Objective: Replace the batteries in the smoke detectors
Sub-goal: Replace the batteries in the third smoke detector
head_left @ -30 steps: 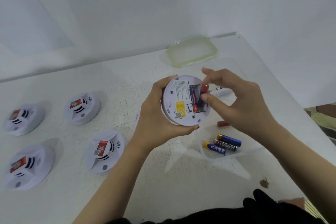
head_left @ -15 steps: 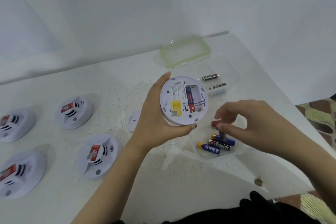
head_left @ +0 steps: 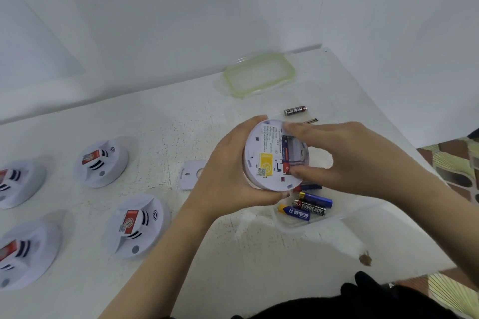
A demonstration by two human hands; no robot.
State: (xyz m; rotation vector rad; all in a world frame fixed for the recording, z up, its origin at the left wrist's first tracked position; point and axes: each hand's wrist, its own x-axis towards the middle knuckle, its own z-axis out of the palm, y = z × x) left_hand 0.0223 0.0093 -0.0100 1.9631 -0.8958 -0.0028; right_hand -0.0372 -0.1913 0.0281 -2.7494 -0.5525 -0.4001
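White table (head_left: 181,116), walled at the back and right. Four detectors sit face-up on the left: two nearer the middle (head_left: 102,163) (head_left: 136,225), two at the frame edge (head_left: 20,184) (head_left: 26,251). A green-rimmed lid (head_left: 259,74) lies flat by the far wall. Below the hands is a clear tub (head_left: 324,223) holding loose batteries (head_left: 309,208), partly hidden by the right hand; one more battery (head_left: 295,110) lies beyond the hands. A small cover plate (head_left: 188,175) lies flat just beside the left wrist.

Now the hands: the left hand (head_left: 225,176) grips the fifth detector (head_left: 264,158) by its rim, above the table, back towards the camera, with one cell (head_left: 285,153) seated in the open bay. The right hand (head_left: 350,158) reaches over it, forefinger and thumb spread apart on either end of the bay; whether they pinch a cell, I can't tell.
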